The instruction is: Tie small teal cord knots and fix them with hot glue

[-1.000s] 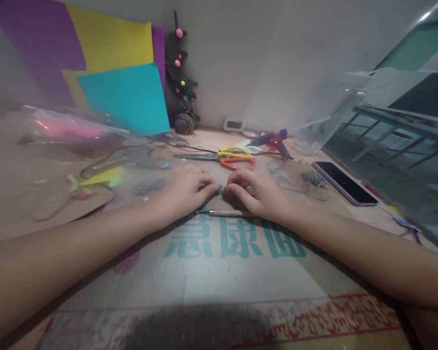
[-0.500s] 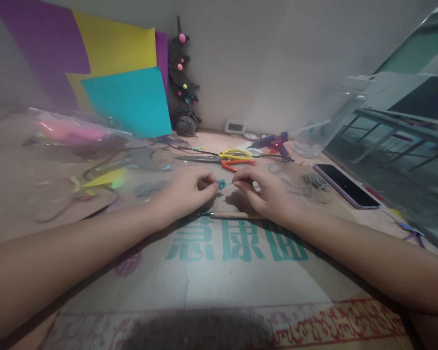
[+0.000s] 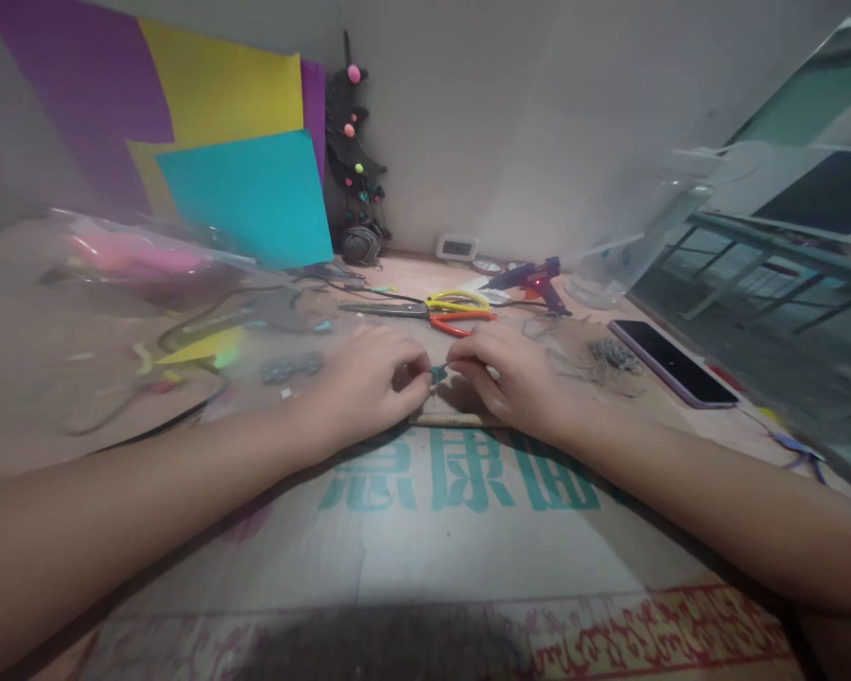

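My left hand (image 3: 379, 378) is closed, with thumb and forefinger pinching a small teal flower-shaped piece (image 3: 438, 375). Close against its right side, my right hand (image 3: 511, 378) is also pinched; a thin, thread-like bit shows at its fingertips, too small to name. Just below both hands lies a tool with a wooden handle (image 3: 460, 420), partly covered by them. Scissors (image 3: 460, 301) with yellow and orange handles rest beyond the fingers.
Behind the scissors is a glue gun (image 3: 535, 282) with a red light. A phone (image 3: 670, 362) and grey string (image 3: 614, 354) lie right. Coloured sheets (image 3: 248, 199), a decorated dark tree (image 3: 355, 142) and a small white clock (image 3: 457, 248) stand at the wall. A pink bundle (image 3: 138, 253) sits left.
Both hands have come closer together and slightly lower. The teal piece has moved a little right and toward me, and my right fingertips now meet it.
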{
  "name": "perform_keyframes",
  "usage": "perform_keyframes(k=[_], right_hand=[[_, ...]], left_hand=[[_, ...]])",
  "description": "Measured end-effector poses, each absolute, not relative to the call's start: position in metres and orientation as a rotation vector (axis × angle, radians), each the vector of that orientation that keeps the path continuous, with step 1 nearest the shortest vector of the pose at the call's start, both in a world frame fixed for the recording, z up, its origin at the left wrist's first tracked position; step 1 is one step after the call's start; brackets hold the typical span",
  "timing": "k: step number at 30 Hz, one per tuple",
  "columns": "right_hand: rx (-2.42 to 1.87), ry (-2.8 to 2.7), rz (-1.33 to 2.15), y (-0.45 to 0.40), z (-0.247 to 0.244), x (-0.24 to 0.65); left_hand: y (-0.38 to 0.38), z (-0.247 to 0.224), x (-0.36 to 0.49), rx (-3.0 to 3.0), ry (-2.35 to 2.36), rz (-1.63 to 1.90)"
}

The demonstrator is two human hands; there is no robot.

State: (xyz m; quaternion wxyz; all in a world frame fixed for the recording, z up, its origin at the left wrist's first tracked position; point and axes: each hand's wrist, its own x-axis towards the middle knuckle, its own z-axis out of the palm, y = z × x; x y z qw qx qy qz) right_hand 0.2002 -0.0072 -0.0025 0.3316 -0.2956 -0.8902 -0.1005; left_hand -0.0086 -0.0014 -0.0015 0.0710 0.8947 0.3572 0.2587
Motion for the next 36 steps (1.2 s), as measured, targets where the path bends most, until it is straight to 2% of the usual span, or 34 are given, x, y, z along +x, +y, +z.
perform_keyframes(k=[17,36], right_hand=[[-0.758,-2.320,-0.259,-0.0050,-0.0061,0.1995],[-0.806,-2.320,-0.196,-0.0063,-0.0061,0.1987]], left_hand=[[-0.0022,-0.0034,-0.0093,2.712,1.077,0.786],[-0.0013,-0.0018,-0.0100,2.473,0.995,0.739]])
